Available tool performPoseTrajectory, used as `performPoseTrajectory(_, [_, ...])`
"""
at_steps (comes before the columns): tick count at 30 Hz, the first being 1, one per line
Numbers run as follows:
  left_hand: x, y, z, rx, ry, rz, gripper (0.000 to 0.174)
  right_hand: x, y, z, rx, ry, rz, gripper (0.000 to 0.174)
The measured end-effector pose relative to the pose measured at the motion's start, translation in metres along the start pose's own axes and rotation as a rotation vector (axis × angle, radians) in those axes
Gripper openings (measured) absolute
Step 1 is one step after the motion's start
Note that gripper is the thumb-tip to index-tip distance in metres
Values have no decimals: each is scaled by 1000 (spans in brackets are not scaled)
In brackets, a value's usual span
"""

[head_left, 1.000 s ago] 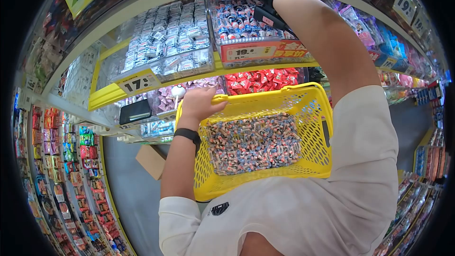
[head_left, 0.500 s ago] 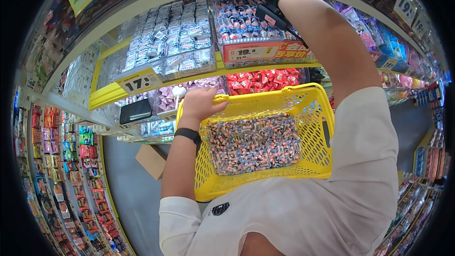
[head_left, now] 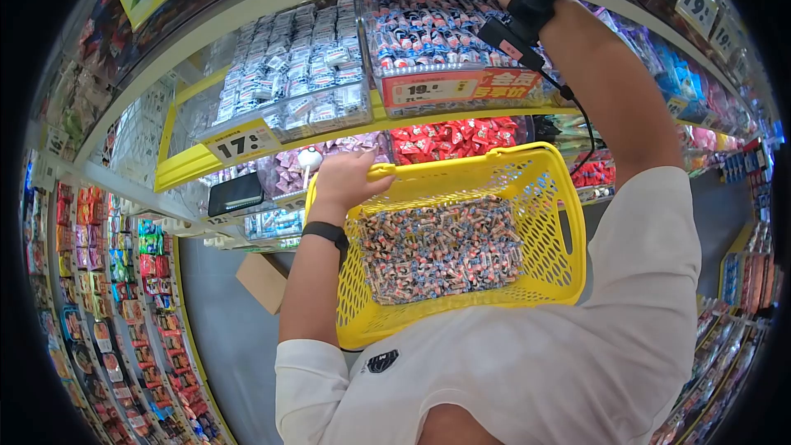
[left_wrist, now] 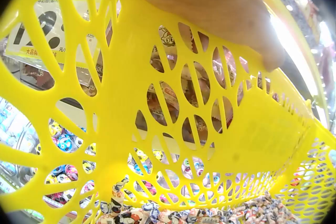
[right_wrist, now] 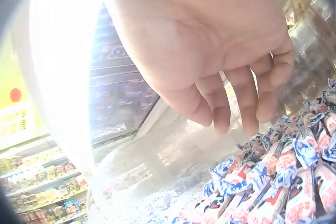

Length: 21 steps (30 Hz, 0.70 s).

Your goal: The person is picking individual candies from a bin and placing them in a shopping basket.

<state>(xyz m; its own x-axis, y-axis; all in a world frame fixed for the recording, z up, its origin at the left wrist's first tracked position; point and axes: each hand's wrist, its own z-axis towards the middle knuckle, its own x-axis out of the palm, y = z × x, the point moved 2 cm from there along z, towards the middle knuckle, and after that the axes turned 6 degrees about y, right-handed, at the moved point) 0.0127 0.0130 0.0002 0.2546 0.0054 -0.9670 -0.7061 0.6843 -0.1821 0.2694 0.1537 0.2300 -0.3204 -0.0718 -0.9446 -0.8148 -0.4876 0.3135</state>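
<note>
The left grip (head_left: 346, 181) clasped the far rim of the yellow basket (head_left: 568, 198). The right grip (right_wrist: 210, 50), slack and holding nothing, hovered just above wrapped sweets (right_wrist: 283, 187) in the clear bin (head_left: 375, 58), shelf board (head_left: 247, 18) tight overhead.

We're seeing the basket (head_left: 560, 222) as moulded yellow plastic, smooth and semi-glossy, its lattice wall catching highlights in the left wrist view. The basket sweets (head_left: 441, 249) are sitting in shiny film wrappers. We're reading the bin (right_wrist: 157, 155) as clear hard plastic, scuffed and a bit cloudy, glaring under the light. The bin sweets (right_wrist: 286, 184) are showing glossy, crinkled film in white, blue and red. The shelf edge (head_left: 247, 12) is looking like pale painted metal, smooth. The price tag (head_left: 241, 143) is looking like matt printed card. We're reading the shirt (head_left: 535, 363) as white matt cloth, the wristband (head_left: 327, 232) as matt black, and the box (head_left: 264, 280) as brown matt cardboard.
</note>
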Motion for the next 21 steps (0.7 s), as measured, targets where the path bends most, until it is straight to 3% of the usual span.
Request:
performPoseTrajectory(6, [1,1,0,3,3,6,46,-2,13,-53,30,10,25,19])
performPoseTrajectory(11, [1,0,0,-5,15,-1,46,-7,53,-113,242,-48,197,20])
performPoseTrajectory(12, [1,0,0,-7,21,0,46,-6,56,-123,101,-119,155,20])
performPoseTrajectory(15, [-2,-2,-1,0,8,9,46,2,72,-157,-24,-133,396,18])
performPoseTrajectory(19, [0,0,-1,6,2,-3,46,42,81,-192,-8,13,632,17])
performPoseTrajectory(21, [-1,-1,-1,10,0,-2,46,62,90,-202,-76,98,540,19])
